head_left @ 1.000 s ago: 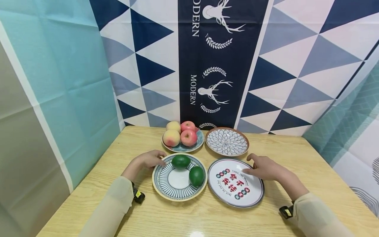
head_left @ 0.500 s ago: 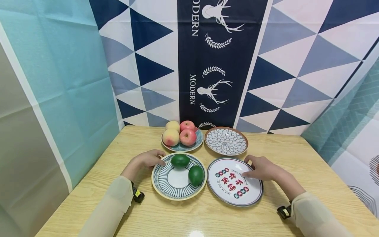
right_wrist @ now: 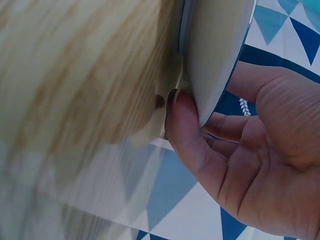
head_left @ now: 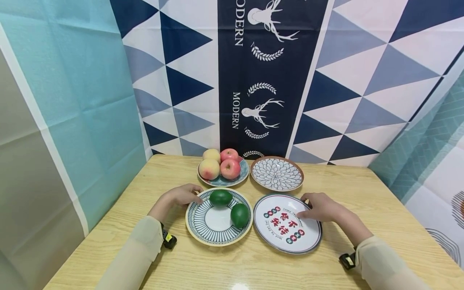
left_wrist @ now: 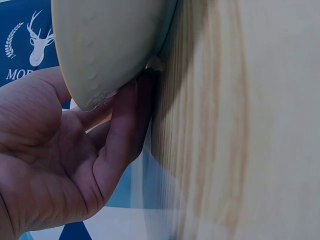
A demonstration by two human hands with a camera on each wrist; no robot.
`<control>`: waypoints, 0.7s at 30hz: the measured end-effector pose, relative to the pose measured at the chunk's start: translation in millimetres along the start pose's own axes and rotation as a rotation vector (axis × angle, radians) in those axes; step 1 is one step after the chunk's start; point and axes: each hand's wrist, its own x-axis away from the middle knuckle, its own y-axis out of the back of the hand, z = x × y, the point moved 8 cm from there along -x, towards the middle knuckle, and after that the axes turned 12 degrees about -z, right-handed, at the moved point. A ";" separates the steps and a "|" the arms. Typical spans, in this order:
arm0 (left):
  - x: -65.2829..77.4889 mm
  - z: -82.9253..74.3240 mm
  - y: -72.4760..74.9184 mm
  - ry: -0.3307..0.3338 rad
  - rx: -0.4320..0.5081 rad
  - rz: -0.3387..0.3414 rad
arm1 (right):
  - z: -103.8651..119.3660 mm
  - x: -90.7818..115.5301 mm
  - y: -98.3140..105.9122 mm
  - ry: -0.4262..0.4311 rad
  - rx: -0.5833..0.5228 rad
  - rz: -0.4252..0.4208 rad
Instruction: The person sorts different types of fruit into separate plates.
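My left hand [head_left: 185, 194] grips the left rim of a striped plate [head_left: 217, 219], thumb over the edge. Two dark green oval fruits, perhaps avocados [head_left: 239, 215], lie on that plate. In the left wrist view, the fingers [left_wrist: 122, 117] curl beneath the plate's pale underside [left_wrist: 105, 45]. To the right, my right hand [head_left: 320, 206] pinches the upper right rim of a white plate with red characters [head_left: 308, 237]. Its thumb lies on top; in the right wrist view, curled fingers [right_wrist: 187, 125] reach under the plate's underside [right_wrist: 210, 55]. Both plates appear to rest on the table.
Behind the striped plate, a blue plate [head_left: 244, 171] holds peaches [head_left: 209, 169] and apples [head_left: 230, 169]. A brown-rimmed plate with a flower pattern [head_left: 277, 175] stands at the back, right of it. Patterned cloth [head_left: 188, 88] hangs behind the wooden table [head_left: 203, 266].
My right hand's thumb and fingers have closed onto the white plate's rim. My left hand keeps its grip on the striped plate, and the plates have stayed in place.
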 end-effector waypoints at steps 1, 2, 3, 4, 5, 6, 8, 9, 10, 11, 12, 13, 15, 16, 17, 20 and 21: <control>-0.2 0.0 0.0 -0.001 -0.002 0.000 | -0.1 0.0 0.1 0.001 0.002 0.000; -0.4 0.1 0.0 -0.003 -0.003 0.000 | -0.4 -0.1 0.1 -0.002 0.003 -0.001; -0.5 0.1 -0.1 -0.004 -0.002 -0.001 | -0.5 -0.2 0.1 -0.001 0.003 0.000; -0.8 0.3 -0.1 -0.006 -0.002 -0.002 | -0.9 -0.4 -0.1 -0.004 0.003 0.001; -0.9 0.5 0.1 -0.008 -0.005 -0.004 | -0.9 -0.6 -0.2 -0.003 0.003 0.001; -1.1 0.7 0.2 -0.009 -0.007 -0.005 | -1.2 -1.0 -0.6 -0.004 0.002 0.002; -1.1 0.2 0.9 -0.011 -0.013 -0.010 | -1.5 -1.2 -0.7 -0.010 -0.001 0.004; -1.0 -0.1 1.3 -0.013 -0.017 -0.012 | -1.5 -1.4 -0.7 -0.008 -0.001 0.004; -0.9 -0.3 1.7 -0.013 -0.022 -0.015 | -1.6 -1.4 -0.7 -0.010 -0.002 0.004; -0.9 -0.3 2.1 -0.013 -0.026 -0.017 | -1.5 -1.5 -0.8 -0.008 -0.003 0.004; -0.8 -0.5 2.4 -0.014 -0.030 -0.018 | -1.5 -1.5 -0.8 -0.007 -0.003 0.003; -0.7 -0.7 2.5 -0.016 -0.033 -0.018 | -1.3 -1.5 -0.8 -0.005 -0.002 0.002; -0.5 -1.2 2.4 -0.020 -0.038 -0.016 | -1.3 -1.3 -0.8 -0.003 -0.001 -0.001; -0.4 -1.4 2.1 -0.023 -0.038 -0.014 | -1.4 -1.2 -1.1 -0.002 0.000 -0.001; -0.4 -1.5 1.8 -0.025 -0.037 -0.012 | -1.6 -1.1 -1.3 -0.001 0.000 -0.001; -0.6 -1.3 0.7 -0.029 -0.030 -0.006 | -1.8 -0.6 -1.7 -0.002 -0.002 0.001; -0.8 -1.0 0.5 -0.029 -0.028 -0.006 | -2.0 -0.4 -1.7 -0.003 -0.002 0.002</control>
